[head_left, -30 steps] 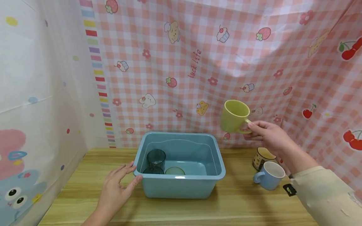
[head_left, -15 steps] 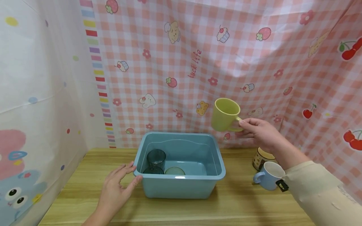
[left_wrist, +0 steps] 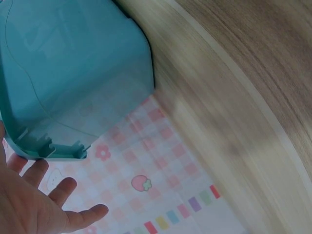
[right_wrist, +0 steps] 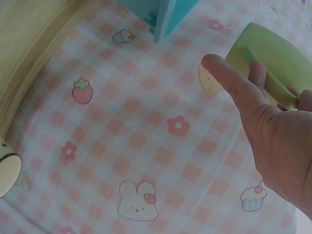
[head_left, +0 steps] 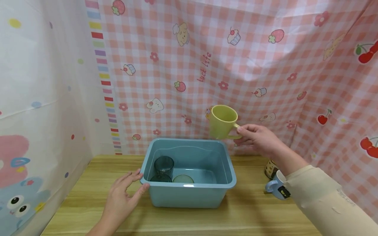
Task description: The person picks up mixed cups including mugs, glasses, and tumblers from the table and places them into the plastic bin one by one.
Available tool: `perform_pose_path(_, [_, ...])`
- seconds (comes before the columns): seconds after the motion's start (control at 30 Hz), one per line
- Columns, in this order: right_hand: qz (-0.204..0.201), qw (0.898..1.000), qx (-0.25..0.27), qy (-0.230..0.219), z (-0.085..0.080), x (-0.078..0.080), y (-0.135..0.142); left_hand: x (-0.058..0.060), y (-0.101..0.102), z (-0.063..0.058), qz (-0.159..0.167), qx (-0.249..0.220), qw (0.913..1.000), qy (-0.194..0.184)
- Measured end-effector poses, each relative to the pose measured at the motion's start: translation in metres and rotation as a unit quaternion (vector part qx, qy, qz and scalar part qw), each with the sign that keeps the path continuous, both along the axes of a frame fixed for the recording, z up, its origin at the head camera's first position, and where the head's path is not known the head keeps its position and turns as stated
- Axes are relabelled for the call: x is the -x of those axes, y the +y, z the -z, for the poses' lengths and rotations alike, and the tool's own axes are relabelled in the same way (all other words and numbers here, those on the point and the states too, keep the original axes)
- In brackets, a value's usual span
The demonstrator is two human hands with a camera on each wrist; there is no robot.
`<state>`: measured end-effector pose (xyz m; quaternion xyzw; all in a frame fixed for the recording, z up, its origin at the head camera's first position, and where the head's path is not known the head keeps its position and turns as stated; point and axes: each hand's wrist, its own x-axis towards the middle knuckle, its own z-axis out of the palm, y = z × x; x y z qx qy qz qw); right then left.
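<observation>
A yellow-green mug hangs in the air above the back right rim of a blue plastic basin, tipped slightly. My right hand grips it by the handle; in the right wrist view the fingers curl round the handle of the mug. At the basin's front left corner, my left hand has its fingers and thumb spread, fingertips right at the rim. The left wrist view shows the left hand beside the rim of the basin. Inside the basin, a dark glass cup stands at the left.
Near the dark cup lie another dark glass and a pale green glass, mostly behind the front wall. On the wooden table at right stand a blue mug and a patterned cup, partly behind the right sleeve. A checked cloth hangs behind.
My right hand has carried the yellow-green mug leftward, from right of the basin to over its back right rim. The sleeve now covers more of the blue mug. My left hand has stayed put.
</observation>
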<state>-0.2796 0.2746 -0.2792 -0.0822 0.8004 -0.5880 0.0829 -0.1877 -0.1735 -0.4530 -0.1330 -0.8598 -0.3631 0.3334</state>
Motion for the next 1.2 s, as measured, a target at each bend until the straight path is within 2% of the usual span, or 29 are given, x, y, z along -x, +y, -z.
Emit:
perform_pose_path(0.2, [0.0,1.0,-0.017,-0.012,-0.001,0.003,-0.014,0.001,-0.001,0.001,-0.002,0.004,1.0,0.0])
perform_pose_path(0.57, [-0.028,0.999,-0.001,-0.043,0.005,0.006,-0.033,0.001,0.001,0.0,0.0,0.002,0.9998,0.018])
perform_pose_path(0.67, [-0.025,0.998,-0.005,-0.053,0.008,0.01,-0.037,0.001,0.001,0.0,0.0,0.002,0.9999,0.017])
perform_pose_path(0.93, [-0.027,0.997,-0.035,-0.056,0.018,0.018,-0.048,0.002,0.0,0.002,-0.001,0.005,0.9998,0.017])
perform_pose_path(1.2, [-0.05,0.996,-0.053,-0.052,0.027,0.022,-0.06,0.002,0.0,0.001,-0.002,0.006,0.9997,0.025])
